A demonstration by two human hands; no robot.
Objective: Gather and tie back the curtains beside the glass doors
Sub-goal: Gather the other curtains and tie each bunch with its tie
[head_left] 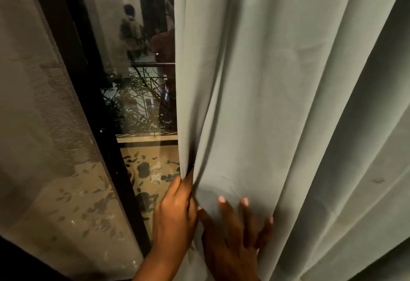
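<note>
So the grey-green curtain (277, 103) fills basically the whole right half of the view, hanging in long soft folds, with its left edge running down just right of the middle. The left hand (174, 212) is closed on that edge down low, fingers (188, 177) curled around it and pinching a fold so the fabric puckers right above the grip. The right hand (233, 234) is just beside it, touching at the index finger, spread flat and wide against the front of the curtain with its fingertips (221, 199) pressed into the cloth, not gripping anything as far as I can see. Left of the curtain edge there's the glass door (142, 94) with a dark frame (88, 85) slanting across it, and a mesh screen panel (37, 103) further left. Through the glass you get some leafy plants (135, 112) and a railing (150, 65), plus a patterned floor (93, 198) lower down. The pane also shows a blurry figure (131, 29), too fuzzy to say much. There's a small reddish mark (377, 180) on the curtain over on the right.
</note>
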